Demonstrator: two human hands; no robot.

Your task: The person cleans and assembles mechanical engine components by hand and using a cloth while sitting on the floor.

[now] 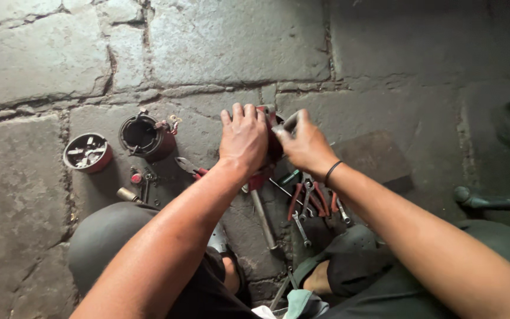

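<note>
Both hands close their grip on a dark red motor part [271, 147] above the stone floor [219, 41], left hand [243, 139] over its top, right hand [305, 145] at its side, with a round red housing [146, 137], a small red cap [88, 153] and scattered wrenches [311, 201] nearby.

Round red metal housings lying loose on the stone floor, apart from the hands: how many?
2: a shallow red cap at far left and a taller dark-red cylindrical housing just right of it. The hands may hide others.

Dim, even daylight from the left, right side in shadow, edges slightly bowed, sharp focus.
</note>
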